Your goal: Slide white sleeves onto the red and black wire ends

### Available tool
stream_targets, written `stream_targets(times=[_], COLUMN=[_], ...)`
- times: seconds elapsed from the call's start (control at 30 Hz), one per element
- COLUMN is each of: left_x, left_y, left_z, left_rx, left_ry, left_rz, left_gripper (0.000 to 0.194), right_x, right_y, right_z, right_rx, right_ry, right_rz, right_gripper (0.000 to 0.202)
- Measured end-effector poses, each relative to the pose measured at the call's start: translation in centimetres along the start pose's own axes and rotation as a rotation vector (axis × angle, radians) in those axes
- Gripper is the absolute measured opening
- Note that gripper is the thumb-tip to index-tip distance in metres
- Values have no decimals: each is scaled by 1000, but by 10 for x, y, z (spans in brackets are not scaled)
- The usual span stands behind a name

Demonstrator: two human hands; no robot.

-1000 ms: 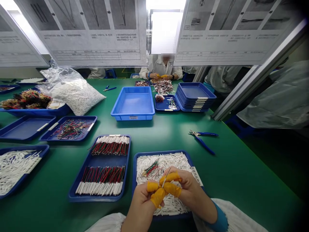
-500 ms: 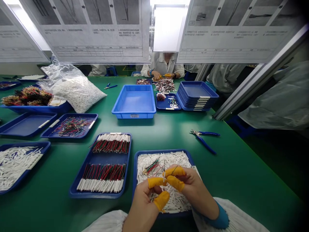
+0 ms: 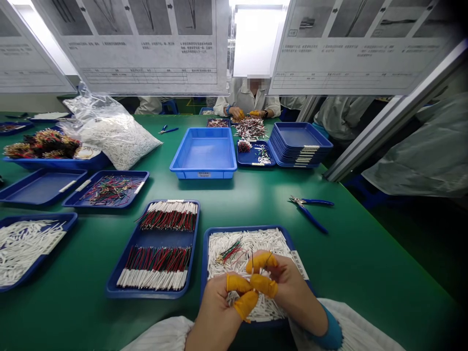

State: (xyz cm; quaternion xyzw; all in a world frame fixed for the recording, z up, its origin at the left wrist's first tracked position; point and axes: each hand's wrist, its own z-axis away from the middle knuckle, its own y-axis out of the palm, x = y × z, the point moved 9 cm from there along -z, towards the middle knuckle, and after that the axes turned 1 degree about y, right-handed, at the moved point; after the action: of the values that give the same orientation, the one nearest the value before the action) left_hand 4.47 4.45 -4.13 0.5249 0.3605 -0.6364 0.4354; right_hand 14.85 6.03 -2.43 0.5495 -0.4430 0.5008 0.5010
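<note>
Green tabletop (image 3: 351, 263) spreads out under my work, with printed sheets (image 3: 146, 68) hanging above it and a co-worker (image 3: 248, 101) in white seated across from me. Close in front of me sits a blue tray (image 3: 252, 227) full of loose white sleeves (image 3: 266, 239), a small bunch of coloured wires (image 3: 231, 249) lying on top of them. Over that tray I hold one white sleeve (image 3: 253, 271), with a thin dark wire (image 3: 252, 253) standing up from it. My right hand (image 3: 290, 275) has thumb and forefinger nearly together, the sleeve nipped between their tips; my left hand (image 3: 219, 304) has its thumb and forefinger closed too, apparently on the sleeve's lower end, though the yellow finger covers (image 3: 237, 282) hide most of that contact. I take the step in hand to be working sleeve and wire together, and I can't tell how far the wire goes in. As I judge it, the next move calls for a light, steady pinch from the right while the left guides the lower end, keeping the two in line so that the wire doesn't bend. Left of my hands, a second tray (image 3: 161, 239) holds two rows of sleeved wires; to the right, cutters (image 3: 313, 219) lie open, well apart from my fingers.
</note>
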Motion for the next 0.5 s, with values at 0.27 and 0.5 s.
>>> stream_targets(times=[0.27, 0.5], left_x=[-10, 2], left_y=[4, -18], left_z=[2, 0], left_rx=[28, -154], left_ry=[19, 27], left_rz=[-7, 30], left_gripper=[17, 9], right_x=[4, 5], right_y=[10, -2], right_z=[-1, -1], right_rx=[111, 14], right_ry=[85, 76], right_rz=[-41, -74], right_gripper=[18, 21])
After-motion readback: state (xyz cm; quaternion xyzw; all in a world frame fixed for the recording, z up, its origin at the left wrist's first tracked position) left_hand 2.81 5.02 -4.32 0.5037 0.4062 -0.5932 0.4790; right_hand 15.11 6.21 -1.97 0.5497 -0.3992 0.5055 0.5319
